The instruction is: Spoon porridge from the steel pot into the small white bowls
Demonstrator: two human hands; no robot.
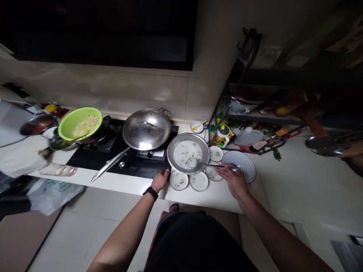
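My right hand (236,182) grips the handle of a metal ladle (208,165), whose bowl is over the white liquid with green bits in a wide metal basin (204,145). At the cooktop's front right corner, my left hand (160,181) has its fingers curled; what they hold, if anything, is hidden. Around the basin's front and right sides stand several small dishes of similar white liquid, among them a front left dish (179,181), a front middle dish (199,181) and a back right dish (216,154). Beneath my right hand lies a striped plate (248,166).
A lidded wok (146,130) sits on the black cooktop (133,168), its long handle over the front edge. To the left is a green bowl (66,126) of pale shreds. Behind the basin stands a small white dish (195,124). A black rack (227,109) holds jars and bottles.
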